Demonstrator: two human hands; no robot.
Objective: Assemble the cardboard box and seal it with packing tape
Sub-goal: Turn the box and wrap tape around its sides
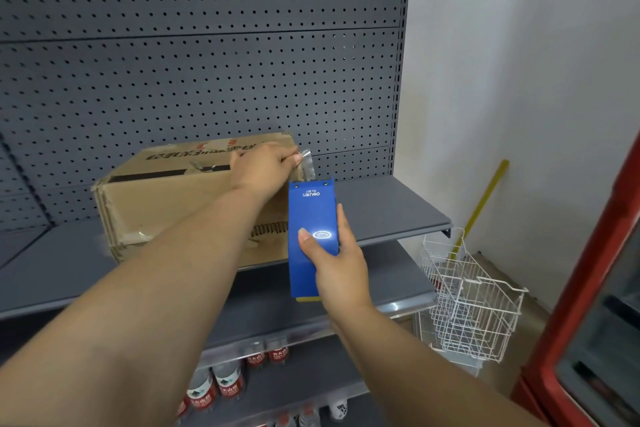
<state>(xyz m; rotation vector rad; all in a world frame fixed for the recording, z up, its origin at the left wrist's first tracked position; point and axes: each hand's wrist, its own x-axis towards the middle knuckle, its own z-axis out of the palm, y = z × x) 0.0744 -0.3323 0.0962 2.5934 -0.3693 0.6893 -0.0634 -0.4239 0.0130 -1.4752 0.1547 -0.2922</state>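
Right hand (337, 269) grips the blue tape dispenser (311, 236) at frame centre; left hand (263, 166) pinches the clear tape end (307, 165) above it, beside the cardboard box (173, 204) on the shelf (388, 211).

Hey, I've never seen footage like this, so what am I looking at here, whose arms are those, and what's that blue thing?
This is one picture from a camera worn on a person's head, looking forward and down, so the two bare arms are the wearer's own. There is no machine. A cardboard box sits on a grey shelf in front of a pegboard wall. The right hand holds a blue tape dispenser upright beside the box. The left hand pinches the loose end of clear tape coming out of the dispenser's top. The box's top seam looks open. Lower shelves hold bottles, and a white wire basket stands to the right.
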